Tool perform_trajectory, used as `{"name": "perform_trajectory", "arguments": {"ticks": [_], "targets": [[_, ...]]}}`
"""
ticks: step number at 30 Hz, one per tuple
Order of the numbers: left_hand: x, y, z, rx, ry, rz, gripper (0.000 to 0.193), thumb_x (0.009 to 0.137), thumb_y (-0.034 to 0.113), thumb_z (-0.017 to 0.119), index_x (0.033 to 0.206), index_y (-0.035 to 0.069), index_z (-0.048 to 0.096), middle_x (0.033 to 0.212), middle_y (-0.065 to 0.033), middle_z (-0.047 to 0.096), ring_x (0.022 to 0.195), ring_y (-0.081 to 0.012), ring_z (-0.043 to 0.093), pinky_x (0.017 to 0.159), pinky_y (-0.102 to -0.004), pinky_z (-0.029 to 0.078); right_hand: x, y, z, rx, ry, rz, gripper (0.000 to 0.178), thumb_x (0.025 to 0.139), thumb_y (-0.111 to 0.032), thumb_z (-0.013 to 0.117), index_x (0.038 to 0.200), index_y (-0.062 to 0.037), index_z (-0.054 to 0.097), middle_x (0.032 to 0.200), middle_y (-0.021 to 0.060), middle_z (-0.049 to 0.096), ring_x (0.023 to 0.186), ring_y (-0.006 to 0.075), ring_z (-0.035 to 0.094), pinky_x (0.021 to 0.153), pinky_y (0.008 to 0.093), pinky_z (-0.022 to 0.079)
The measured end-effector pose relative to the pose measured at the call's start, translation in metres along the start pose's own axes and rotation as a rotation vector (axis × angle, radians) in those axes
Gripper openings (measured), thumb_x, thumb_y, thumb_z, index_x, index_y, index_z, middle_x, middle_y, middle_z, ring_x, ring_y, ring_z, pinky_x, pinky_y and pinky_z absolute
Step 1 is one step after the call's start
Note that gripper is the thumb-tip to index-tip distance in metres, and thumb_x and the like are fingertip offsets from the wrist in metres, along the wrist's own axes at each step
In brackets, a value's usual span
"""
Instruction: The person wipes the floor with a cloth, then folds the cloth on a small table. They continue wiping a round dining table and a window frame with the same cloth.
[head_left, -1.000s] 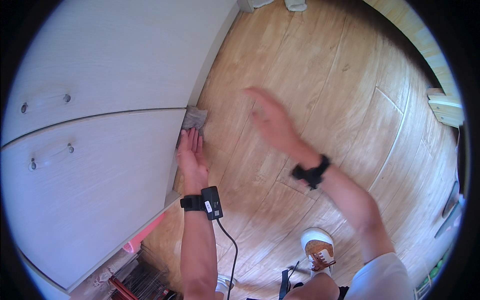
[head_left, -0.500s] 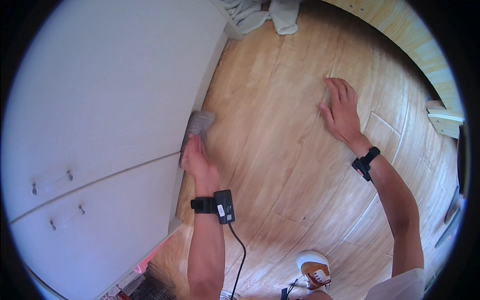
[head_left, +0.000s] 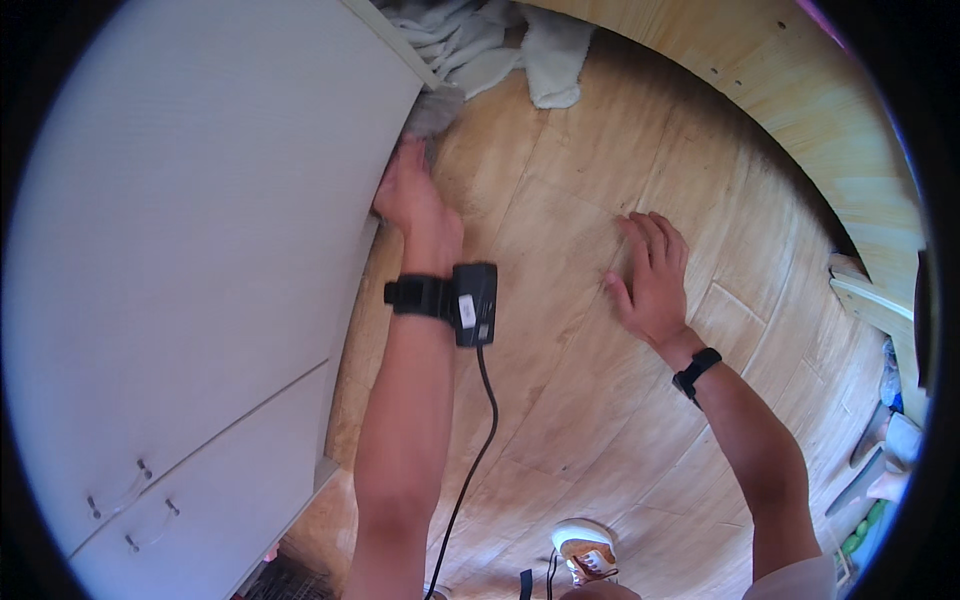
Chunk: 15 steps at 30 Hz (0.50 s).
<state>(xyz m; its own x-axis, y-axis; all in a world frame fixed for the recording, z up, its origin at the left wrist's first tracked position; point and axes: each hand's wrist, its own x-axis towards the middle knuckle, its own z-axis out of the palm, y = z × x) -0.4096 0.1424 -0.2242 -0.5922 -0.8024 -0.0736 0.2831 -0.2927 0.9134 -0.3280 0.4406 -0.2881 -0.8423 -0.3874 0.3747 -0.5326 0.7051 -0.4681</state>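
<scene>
A grey cloth (head_left: 437,110) lies low along the bottom edge of the white cabinet (head_left: 220,200), close to its far corner. My left hand (head_left: 412,195) is closed on it, the arm stretched forward; the cabinet's side partly hides the fingers, and the cloth is a little blurred. Over to the right, my right hand (head_left: 652,285) is spread above or on the wooden floor (head_left: 540,340), holding nothing. Whether its palm touches the boards I cannot tell. Each wrist wears a black strap, and the left one carries a black box (head_left: 475,305) with a cable.
White fluffy fabric (head_left: 555,65) hangs down to the floor at the far end. A pale wooden furniture edge (head_left: 760,60) curves along the far right. My shoe (head_left: 585,550) is at the bottom. A dark basket-like object (head_left: 290,580) stands by the cabinet's near end.
My left hand has slid the grey cloth forward along the cabinet's base toward the far corner. The view has shifted forward too; my right hand stays spread over the floor.
</scene>
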Motion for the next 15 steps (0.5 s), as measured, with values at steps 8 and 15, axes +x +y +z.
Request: {"name": "perform_trajectory", "arguments": {"ticks": [8,15], "targets": [[-0.045,0.001,-0.010,0.852,-0.304,0.396,0.043,0.098,0.012,0.068,0.134,-0.007,0.059,0.141,-0.0206,0.059,0.131,-0.0328,0.056,0.113,-0.0426,0.042,-0.003,0.011,0.008,-0.010,-0.031,0.035,0.068,0.089,-0.040,0.068,0.145,-0.0053,0.051,0.148,0.0179,0.048,0.141,0.0424,0.037,0.118,0.0562,0.029],[-0.020,-0.006,-0.025,1.699,-0.540,1.091,0.057,0.091,0.000,0.061,0.145,-0.010,0.047,0.152,-0.0283,0.047,0.139,-0.0430,0.046,0.117,-0.0491,0.038,0.003,0.011,0.019,-0.016,-0.051,0.035,0.069,0.089,-0.042,0.068,0.145,-0.0056,0.052,0.148,0.0177,0.047,0.141,0.0422,0.037,0.118,0.0563,0.029]]}}
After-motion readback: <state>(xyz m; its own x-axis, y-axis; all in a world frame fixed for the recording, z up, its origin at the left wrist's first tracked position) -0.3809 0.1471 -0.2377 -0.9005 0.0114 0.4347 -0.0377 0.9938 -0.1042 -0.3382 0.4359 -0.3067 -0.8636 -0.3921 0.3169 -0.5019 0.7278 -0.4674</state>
